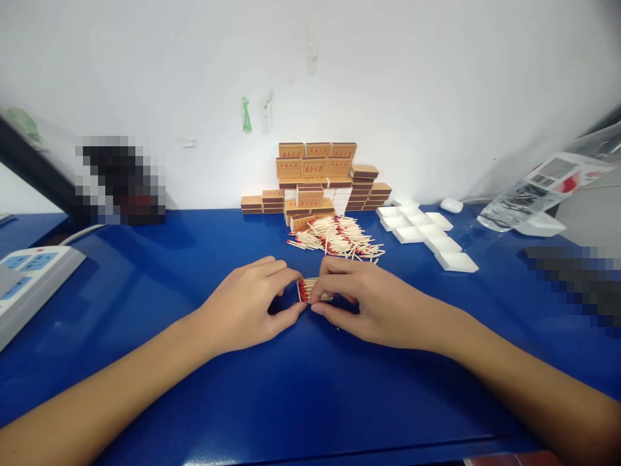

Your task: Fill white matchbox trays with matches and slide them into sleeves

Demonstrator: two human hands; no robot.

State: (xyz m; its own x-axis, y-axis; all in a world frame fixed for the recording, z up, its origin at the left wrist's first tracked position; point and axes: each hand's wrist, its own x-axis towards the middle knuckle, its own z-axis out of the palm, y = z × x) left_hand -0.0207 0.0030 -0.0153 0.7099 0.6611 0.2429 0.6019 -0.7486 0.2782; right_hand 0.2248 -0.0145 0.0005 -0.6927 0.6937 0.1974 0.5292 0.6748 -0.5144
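A small white matchbox tray (299, 292) lies on the blue table in front of me, filled with red-headed matches (306, 288) set side by side, heads to the left. My left hand (252, 301) grips the tray's left end between thumb and fingers. Over its right part, my right hand (369, 298) is closed, fingertips and thumb at the tray's near side and on the matches; its fingers hide much of the tray's right end. Just behind the hands is a heap of loose matches (337, 236).
Stacked matchboxes (314, 169) stand against the wall. Several white trays (422, 228) lie at right, near a white rounded case (451, 205) and a tilted plastic bottle (528, 194). A power strip (41, 278) sits at left on the blue table (301, 401).
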